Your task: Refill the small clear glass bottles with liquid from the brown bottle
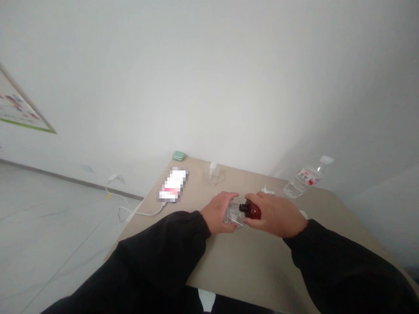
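My left hand (218, 213) is wrapped round a clear plastic container (234, 213) just above the table. In my right hand (273, 213) is a dark red bottle (253, 210), tilted on its side. Its black neck (242, 208) points left, at the edge of the clear container. Whether liquid is flowing cannot be made out. Behind my hands stands a small clear bottle (212, 171) with a white top, by a transparent square piece. A small white nozzle-like part (267, 191) lies just beyond my right hand.
A water bottle (303, 179) with a white cap stands at the back right. At the left lies a phone (174, 185) with a white charging cable (147, 214). A green case (178, 155) sits at the table's (238, 270) back corner, near the wall.
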Available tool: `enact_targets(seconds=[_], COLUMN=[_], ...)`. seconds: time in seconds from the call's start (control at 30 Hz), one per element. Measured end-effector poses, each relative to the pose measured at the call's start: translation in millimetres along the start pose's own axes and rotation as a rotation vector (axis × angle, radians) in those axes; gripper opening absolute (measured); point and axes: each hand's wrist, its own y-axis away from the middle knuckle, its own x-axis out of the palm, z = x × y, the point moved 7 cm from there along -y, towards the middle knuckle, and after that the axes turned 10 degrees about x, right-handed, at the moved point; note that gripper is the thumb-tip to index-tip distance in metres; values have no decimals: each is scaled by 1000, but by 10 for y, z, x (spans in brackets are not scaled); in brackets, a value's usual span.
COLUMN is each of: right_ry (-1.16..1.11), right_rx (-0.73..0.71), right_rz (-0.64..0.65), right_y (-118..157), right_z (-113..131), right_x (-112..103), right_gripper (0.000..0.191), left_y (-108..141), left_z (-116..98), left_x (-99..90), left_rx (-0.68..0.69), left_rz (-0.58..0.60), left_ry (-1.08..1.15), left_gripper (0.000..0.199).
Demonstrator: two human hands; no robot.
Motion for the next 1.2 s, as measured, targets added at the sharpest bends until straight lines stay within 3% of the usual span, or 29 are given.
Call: enact_targets(seconds=[0.2, 0.47, 0.6, 0.77, 0.97, 1.2], right_ry=[-182, -907, -1132, -1257, -1213, -1395], right_rx=[42, 155, 225, 221, 219, 155], right_rz=[-10, -196, -323, -391, -365, -323], right_y=[-9, 29, 41, -25, -25, -23], right_z=[-53, -313, -365, -236, -151, -166], right_x=[71, 256, 421, 628, 831, 977], right_gripper=[46, 45, 40, 42, 55, 72], left_y=[34, 69, 70, 81, 99, 83], left_z=[47, 175, 249, 351, 473, 534], left_x=[-14, -78, -137, -221, -265, -252], left_rx=[-42, -204, -263, -301, -328, -338], left_rz=[-39, -117, -157, -213, -247, -218], left_ry=[76, 194, 196, 159, 171, 181], left_gripper=[92, 95, 95, 93, 91, 90])
